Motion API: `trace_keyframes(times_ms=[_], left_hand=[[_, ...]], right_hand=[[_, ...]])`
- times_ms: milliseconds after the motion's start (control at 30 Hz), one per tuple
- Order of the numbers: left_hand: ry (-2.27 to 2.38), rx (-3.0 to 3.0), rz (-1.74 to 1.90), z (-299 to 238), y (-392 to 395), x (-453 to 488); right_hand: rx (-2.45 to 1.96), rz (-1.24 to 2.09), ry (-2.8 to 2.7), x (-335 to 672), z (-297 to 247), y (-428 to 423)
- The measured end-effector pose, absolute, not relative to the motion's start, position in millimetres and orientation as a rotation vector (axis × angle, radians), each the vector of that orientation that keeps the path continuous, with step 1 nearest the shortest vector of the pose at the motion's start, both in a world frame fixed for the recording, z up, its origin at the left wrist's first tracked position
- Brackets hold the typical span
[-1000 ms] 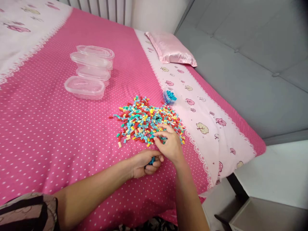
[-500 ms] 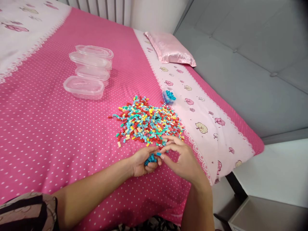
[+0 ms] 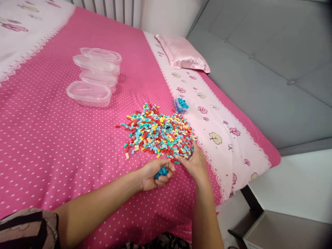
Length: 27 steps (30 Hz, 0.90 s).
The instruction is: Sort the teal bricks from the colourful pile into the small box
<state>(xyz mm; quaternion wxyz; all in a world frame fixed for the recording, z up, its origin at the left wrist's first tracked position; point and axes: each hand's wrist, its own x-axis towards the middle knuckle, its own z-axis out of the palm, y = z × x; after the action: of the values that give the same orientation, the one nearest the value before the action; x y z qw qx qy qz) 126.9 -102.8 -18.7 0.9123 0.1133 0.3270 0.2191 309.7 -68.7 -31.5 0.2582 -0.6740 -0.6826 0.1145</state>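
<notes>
Blue building bricks (image 3: 161, 172) fill your curled left hand (image 3: 149, 175) toward the bed's near edge (image 3: 178, 231); your right hand (image 3: 196, 164), fingers parted, meets the multicoloured brick pile (image 3: 159, 131).

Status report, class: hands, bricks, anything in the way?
Left hand cupped around blue bricks. Right hand open at pile, near right edge. Pile mixed, loose on bed. Lidded tubs apart, not in the way.

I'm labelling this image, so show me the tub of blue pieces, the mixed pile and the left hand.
Tub of blue pieces (image 3: 180, 109), head view: front wall.
Mixed pile (image 3: 160, 133), head view: its middle.
Left hand (image 3: 151, 174), head view: near thumb's base.
</notes>
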Motion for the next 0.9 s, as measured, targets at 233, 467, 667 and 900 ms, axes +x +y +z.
trace_keyframes(times_ms=[233,467,667,900], left_hand=[[0.671,0.245,0.450,-18,-102,127],[0.672,0.227,0.454,-18,-102,127],[0.685,0.215,0.445,-18,-101,127],[0.677,0.217,0.460,-18,-102,127]], right_hand=[[-1.768,0.354,-1.768,297,-47,-34],[-1.738,0.395,-1.724,276,-33,-14],[-1.578,0.435,-1.807,260,-9,-2],[-1.259,0.778,-1.821,252,19,-3]])
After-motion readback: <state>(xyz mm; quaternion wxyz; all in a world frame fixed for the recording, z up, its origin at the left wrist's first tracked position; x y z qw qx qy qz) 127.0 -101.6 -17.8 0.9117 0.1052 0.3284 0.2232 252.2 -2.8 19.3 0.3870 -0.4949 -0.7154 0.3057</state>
